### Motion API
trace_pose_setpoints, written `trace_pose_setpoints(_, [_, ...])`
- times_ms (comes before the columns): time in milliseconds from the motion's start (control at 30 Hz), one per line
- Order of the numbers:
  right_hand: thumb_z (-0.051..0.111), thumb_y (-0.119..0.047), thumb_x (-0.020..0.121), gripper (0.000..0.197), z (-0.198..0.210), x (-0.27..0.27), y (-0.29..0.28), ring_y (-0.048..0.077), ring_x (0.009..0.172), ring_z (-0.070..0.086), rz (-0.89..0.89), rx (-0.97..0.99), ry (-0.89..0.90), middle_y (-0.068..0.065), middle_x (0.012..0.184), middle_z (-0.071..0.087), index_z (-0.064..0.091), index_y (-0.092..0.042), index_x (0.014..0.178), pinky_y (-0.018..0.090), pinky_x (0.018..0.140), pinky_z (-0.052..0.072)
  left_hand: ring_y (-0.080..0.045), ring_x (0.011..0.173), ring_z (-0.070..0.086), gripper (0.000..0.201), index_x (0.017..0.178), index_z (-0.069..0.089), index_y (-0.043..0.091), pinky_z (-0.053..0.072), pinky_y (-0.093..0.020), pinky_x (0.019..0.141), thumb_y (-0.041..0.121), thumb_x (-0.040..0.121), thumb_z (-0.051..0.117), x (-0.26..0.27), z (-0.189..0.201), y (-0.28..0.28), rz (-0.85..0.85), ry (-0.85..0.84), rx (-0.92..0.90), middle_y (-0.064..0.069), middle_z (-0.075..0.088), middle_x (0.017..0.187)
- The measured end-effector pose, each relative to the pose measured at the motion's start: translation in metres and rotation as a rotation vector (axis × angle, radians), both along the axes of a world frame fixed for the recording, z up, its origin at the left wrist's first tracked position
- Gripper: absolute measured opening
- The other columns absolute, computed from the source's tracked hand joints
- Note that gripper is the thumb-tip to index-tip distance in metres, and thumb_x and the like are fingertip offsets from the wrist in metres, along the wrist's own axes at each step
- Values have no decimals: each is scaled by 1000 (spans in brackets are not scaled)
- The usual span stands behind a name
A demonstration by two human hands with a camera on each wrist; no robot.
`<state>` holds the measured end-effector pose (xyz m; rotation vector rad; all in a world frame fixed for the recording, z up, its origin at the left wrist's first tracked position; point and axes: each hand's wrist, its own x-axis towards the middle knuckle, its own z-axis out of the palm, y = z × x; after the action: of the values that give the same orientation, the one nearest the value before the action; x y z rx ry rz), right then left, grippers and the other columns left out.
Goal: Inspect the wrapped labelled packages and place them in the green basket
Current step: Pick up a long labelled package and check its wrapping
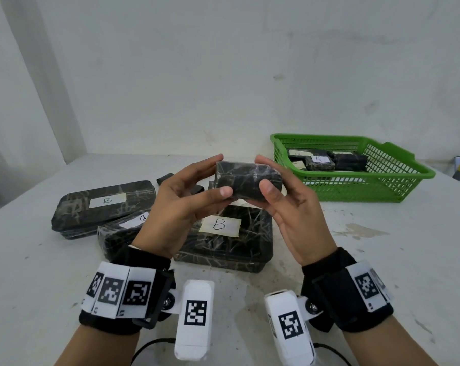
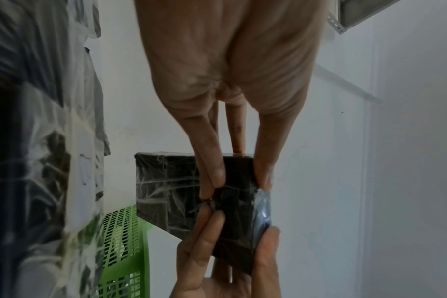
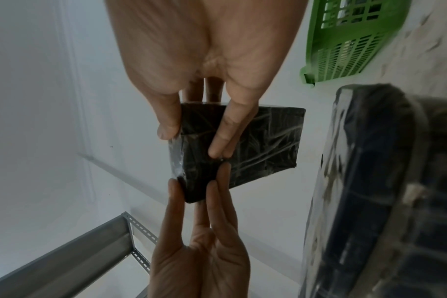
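At frame centre both hands, left hand and right hand, pinch a small black package between thumbs and fingers, lifted above the surface: the inspecting step, I judge. Next it calls for a carry to the basket at centre right. Its label is hidden, so the letter cannot be told.

Basket open above (packages inside)
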<state>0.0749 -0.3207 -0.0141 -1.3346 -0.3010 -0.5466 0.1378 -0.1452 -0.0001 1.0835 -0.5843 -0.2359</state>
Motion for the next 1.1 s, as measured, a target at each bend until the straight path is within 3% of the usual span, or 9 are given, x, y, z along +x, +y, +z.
trace_pose_setpoints(267, [80,-34,77,53,-2,2,-3,27,125,58,-46,-74,13,6,135,58,64,-19,126,50,102,50,-27,109,69,53,122,67,14,59,-27,77,6,70,73,0,-3,-2,4,-3,13,-11,66,126])
trace_pose_setpoints(400, [76,-19,79,44,-2,1,-5,19,127,55,-115,-190,-18,0,132,58,66,-24,122,44,102,51,-31,99,72,41,124,62,14,60,-29,77,31,87,62,-5,3,-3,-7,39,24,3,72,116])
trace_pose_setpoints(567, [74,-16,78,50,3,-7,-4,21,120,61,-18,-158,29,-10,138,51,63,-27,126,35,75,61,-25,80,75,58,134,52,10,59,-24,64,35,82,65,-4,4,-6,57,145,25,-7,68,106])
trace_pose_setpoints(700, [71,-29,83,52,6,-5,-5,17,116,64,-8,-144,114,-8,148,38,56,-34,133,35,68,61,-25,79,73,66,134,51,7,58,-26,62,22,73,69,3,4,0,32,192,10,-7,73,99])
trace_pose_setpoints(767, [65,-46,83,58,6,-3,-7,20,117,64,6,-54,201,-4,142,48,48,-36,137,37,71,61,-22,82,73,69,136,49,11,56,-24,62,16,70,69,5,1,0,57,167,21,-4,75,98])
trace_pose_setpoints(833, [67,-55,80,75,6,-2,-10,18,115,65,-25,-3,253,-7,124,65,41,-27,144,38,79,60,-23,96,73,75,138,48,14,56,-22,66,10,67,72,5,-2,-1,60,122,55,-9,72,117])
trace_pose_setpoints(900, [69,-44,76,80,6,-2,-12,13,109,68,-72,-10,255,-3,116,70,39,-24,147,36,89,58,-21,102,72,79,139,48,16,57,-23,70,5,65,73,6,-5,-2,51,71,97,-8,68,127])
trace_pose_setpoints(1000, [72,-25,74,79,4,0,-11,12,106,69,-125,-23,230,4,122,67,41,-23,146,27,87,57,-23,105,71,80,140,48,16,60,-35,84,3,65,72,5,-6,-3,33,11,133,-2,66,130])
trace_pose_setpoints(1100, [75,-21,76,79,-1,3,-9,18,115,65,-132,-62,218,4,131,63,42,-22,147,34,93,55,-24,111,68,76,140,48,15,59,-38,89,3,71,79,4,-4,-3,3,-7,117,-2,65,132])
